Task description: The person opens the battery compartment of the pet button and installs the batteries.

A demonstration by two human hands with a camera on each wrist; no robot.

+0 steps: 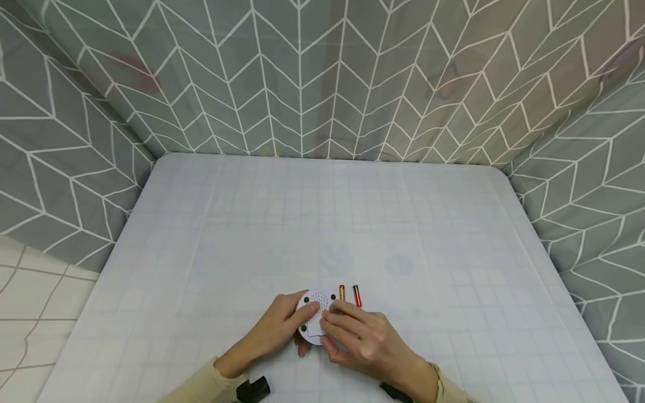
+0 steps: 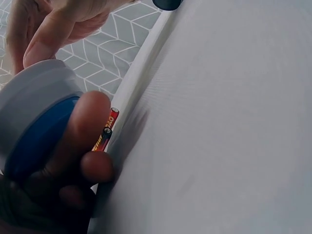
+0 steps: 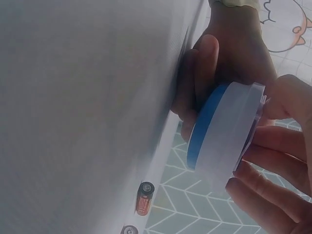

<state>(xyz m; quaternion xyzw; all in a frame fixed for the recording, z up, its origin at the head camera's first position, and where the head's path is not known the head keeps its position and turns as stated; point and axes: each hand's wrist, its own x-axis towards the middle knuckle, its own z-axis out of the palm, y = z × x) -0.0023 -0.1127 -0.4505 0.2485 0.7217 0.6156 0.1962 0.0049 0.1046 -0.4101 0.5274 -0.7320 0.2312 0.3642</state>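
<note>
A round white device [image 1: 317, 298] with a blue ring [image 3: 206, 127] on its far side is held near the table's front. Its back faces up, showing dark round feet, small speaker holes and a battery cover [image 1: 313, 328]. My left hand [image 1: 276, 324] grips the device from the left, thumb across the back and fingers underneath. My right hand [image 1: 370, 338] has its bent fingertips and thumb at the cover's right side and lower edge, partly hiding it. Just beyond the right hand lie two small red batteries, one yellow-banded battery [image 1: 342, 292] and one black-ended battery [image 1: 357, 295].
A white cloth with a faint grid covers the table [image 1: 302, 224]. Grey curtains [image 1: 322, 78] with white zigzag lines hang behind and at both sides. Tiled floor [image 1: 35, 302] shows at the left. A dark wrist strap piece [image 1: 253, 389] sits by the left sleeve.
</note>
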